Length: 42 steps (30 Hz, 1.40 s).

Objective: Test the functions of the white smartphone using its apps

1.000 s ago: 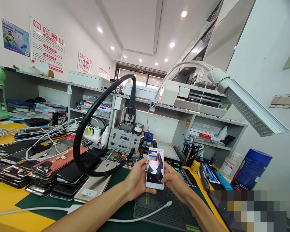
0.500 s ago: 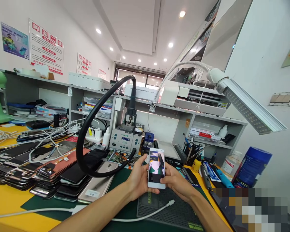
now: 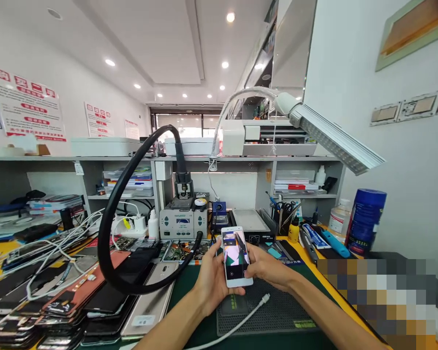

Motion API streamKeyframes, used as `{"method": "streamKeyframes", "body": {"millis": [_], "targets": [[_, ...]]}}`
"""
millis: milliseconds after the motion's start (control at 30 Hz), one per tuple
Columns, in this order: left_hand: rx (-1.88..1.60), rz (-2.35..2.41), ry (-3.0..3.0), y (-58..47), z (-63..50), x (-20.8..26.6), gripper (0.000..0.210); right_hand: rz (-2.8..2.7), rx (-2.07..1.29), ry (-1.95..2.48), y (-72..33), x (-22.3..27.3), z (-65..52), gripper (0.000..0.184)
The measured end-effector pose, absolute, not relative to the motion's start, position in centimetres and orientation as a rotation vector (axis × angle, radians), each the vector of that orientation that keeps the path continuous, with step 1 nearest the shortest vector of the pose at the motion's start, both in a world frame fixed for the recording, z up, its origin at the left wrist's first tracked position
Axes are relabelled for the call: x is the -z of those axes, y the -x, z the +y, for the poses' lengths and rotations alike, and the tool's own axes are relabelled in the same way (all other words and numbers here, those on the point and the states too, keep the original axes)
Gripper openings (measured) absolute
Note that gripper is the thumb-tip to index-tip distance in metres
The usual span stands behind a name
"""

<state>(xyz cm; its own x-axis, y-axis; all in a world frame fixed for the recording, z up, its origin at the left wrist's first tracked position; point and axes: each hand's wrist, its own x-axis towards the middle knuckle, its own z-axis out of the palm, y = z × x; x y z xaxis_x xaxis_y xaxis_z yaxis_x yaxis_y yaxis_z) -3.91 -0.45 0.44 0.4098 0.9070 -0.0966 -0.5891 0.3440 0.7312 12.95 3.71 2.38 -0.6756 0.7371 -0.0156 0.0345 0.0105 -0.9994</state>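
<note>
A white smartphone point(image 3: 238, 282) is held upright between my two hands above the bench, its lit screen showing a camera-like picture. My left hand point(image 3: 212, 272) wraps round its left edge and underside, fingertips showing below the bottom edge. On the other side, my right hand point(image 3: 264, 266) grips the right edge, with the thumb on the lower right of the screen. Beneath the phone lies a dark perforated mat point(image 3: 273, 311) on a green work mat point(image 3: 184, 287). A white charging cable point(image 3: 244, 321) crosses the mats, its plug end lying free.
Stacked phones and screens point(image 3: 63, 311) fill the left side under tangled white cables. A hot air station point(image 3: 182, 223) with a looping black hose point(image 3: 104, 233) stands behind. A lamp point(image 3: 336, 136) hangs upper right. Bottles, a blue can point(image 3: 367, 221) and a tool cup point(image 3: 287, 218) line the right.
The camera view has levelled and turned right, so the surroundings shift left. Both hands keep the phone in nearly the same place and grip.
</note>
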Motion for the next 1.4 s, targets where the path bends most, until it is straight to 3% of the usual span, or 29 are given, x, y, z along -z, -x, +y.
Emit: {"method": "streamKeyframes", "body": {"millis": [533, 800, 1000, 1400], "targets": [[-1.021, 0.616, -0.677, 3.9, -0.3, -0.7, 0.054, -1.655, -1.831, 0.742, -13.2, -1.9, 4.3, 0.061], [-1.034, 0.585, -0.666, 4.4, 0.0, -0.7, 0.055, -1.642, -1.841, 0.719, -13.2, -2.2, 3.9, 0.073], [-1.030, 0.548, -0.694, 4.6, 0.4, -0.3, 0.044, -1.671, -1.826, 0.709, -13.1, -2.4, 3.8, 0.071], [-0.996, 0.655, -0.747, 4.3, 0.8, 0.5, 0.045, -1.580, -1.807, 0.828, -12.5, -2.5, 3.6, 0.055]]}}
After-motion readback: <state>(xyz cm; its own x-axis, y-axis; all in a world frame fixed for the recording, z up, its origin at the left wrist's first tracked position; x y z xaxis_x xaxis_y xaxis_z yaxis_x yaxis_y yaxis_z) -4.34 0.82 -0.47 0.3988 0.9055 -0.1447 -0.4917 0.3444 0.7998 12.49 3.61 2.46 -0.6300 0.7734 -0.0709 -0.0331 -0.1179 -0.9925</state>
